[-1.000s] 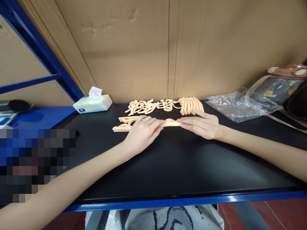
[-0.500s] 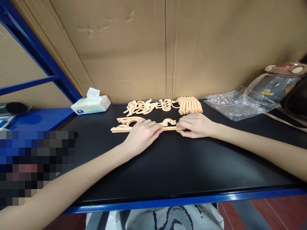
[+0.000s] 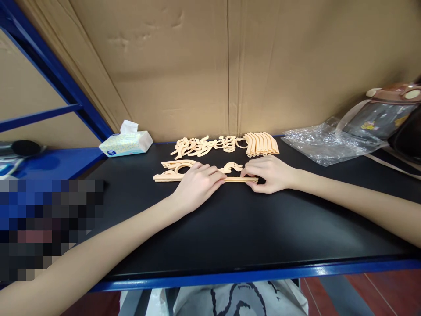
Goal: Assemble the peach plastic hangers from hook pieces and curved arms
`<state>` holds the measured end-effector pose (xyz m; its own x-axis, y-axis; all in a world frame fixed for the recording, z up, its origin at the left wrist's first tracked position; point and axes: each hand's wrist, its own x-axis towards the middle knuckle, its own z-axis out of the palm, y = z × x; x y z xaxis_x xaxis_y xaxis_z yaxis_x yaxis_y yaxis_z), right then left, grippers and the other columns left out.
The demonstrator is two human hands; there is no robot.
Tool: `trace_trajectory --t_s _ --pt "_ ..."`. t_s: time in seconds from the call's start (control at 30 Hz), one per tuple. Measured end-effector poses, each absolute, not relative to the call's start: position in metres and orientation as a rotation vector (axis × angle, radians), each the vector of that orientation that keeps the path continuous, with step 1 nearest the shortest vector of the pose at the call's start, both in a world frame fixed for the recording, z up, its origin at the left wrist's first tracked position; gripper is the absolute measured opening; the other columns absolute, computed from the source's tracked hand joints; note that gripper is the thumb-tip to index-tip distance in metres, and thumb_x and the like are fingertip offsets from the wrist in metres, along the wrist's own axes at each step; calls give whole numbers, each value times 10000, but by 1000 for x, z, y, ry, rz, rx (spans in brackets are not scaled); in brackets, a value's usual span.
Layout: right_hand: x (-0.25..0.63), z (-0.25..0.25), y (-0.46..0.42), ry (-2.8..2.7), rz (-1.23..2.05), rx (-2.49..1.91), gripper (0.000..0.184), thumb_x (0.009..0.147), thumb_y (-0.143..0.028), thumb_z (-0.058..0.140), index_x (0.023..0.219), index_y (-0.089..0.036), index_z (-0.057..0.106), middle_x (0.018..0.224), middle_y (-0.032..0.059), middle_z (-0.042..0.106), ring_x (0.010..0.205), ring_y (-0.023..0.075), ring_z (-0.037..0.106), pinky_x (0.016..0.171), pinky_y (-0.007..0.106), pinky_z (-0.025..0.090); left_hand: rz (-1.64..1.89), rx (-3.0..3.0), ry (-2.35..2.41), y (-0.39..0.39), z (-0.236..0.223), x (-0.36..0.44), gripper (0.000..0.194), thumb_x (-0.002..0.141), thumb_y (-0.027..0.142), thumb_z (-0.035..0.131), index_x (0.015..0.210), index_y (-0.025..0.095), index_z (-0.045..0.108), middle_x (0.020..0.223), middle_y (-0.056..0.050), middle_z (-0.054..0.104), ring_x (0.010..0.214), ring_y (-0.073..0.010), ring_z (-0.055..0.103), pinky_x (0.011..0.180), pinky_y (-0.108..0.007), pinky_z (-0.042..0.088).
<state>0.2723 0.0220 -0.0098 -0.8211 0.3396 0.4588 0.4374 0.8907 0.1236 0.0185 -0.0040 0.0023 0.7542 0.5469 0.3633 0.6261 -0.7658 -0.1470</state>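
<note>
Pinching a slim beige plastic-looking strip toward the far edge of the black desk, the right hand has curled from outstretched, so it and the pinching left hand share the hold.

The single head-worn camera looks forward and down from near the front of the black table, facing the cardboard behind it.
</note>
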Motion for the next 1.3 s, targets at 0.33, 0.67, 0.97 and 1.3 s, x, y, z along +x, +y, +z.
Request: trace_trajectory --t_s 0.33,0.67,0.97,1.3 --pt "272 -10 23 -2623 -352 -554 87 797 -179 489 723 -188 535 620 -34 507 541 94 423 536 226 284 -456 -2618 -907 -5 2 19 244 970 247 431 1030 204 664 911 -26 652 814 -167 562 732 -305 371" --pt "272 -8 23 -2653 -349 -591 83 795 -167 477 753 -187 546 657 -26 533 566 100 442 543 227 289 -480 -2595 -889 -3 0 18 221 963 237 441 957 185 655 901 -18 649 784 -166 545 686 -311 348" --pt "279 6 31 -2376 -478 -807 202 862 -262 466 741 -187 609 662 18 640 617 135 566 592 245 384 -509 -2604 -863 -5 2 16 229 955 209 446 994 191 671 901 -25 650 787 -162 548 706 -309 364" --pt "347 29 82 -1867 -235 -1820 269 824 -399 487 941 -196 619 846 84 707 737 267 629 576 333 385 -537 -2627 -874 -7 4 18 250 954 245 441 991 185 680 902 -35 656 804 -172 559 716 -316 379"
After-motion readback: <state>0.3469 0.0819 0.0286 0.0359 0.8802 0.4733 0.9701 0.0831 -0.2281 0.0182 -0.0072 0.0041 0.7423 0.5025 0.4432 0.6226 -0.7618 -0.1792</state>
